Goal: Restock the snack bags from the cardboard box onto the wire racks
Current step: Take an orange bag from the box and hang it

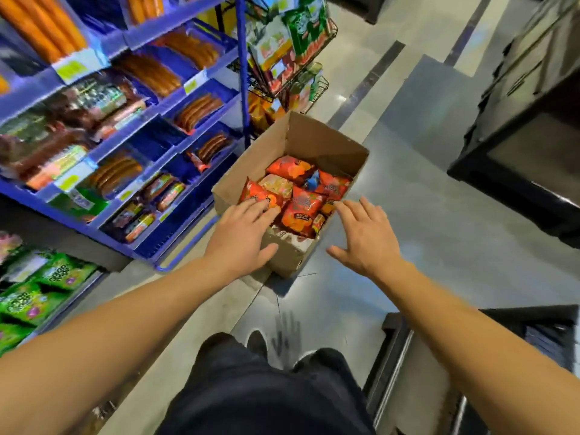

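Note:
An open cardboard box (317, 139) stands on the floor, filled with several orange and red snack bags (301, 205). My left hand (243, 233) reaches over the box's near left corner, fingers straight, fingertips on an orange bag, thumb against the box's outer wall. My right hand (365, 235) hovers open beside the box's right wall, fingers spread, fingertips close to the rim. Black wire racks (288, 58) holding green, white and red snack bags stand behind the box.
Blue shelving (150, 127) with packaged sausages lines the left. Green snack bags (40, 287) fill a low shelf at the lower left. Dark counters (527, 136) stand on the right, another dark fixture (470, 356) at the lower right. My legs and shoes (257, 343) are below.

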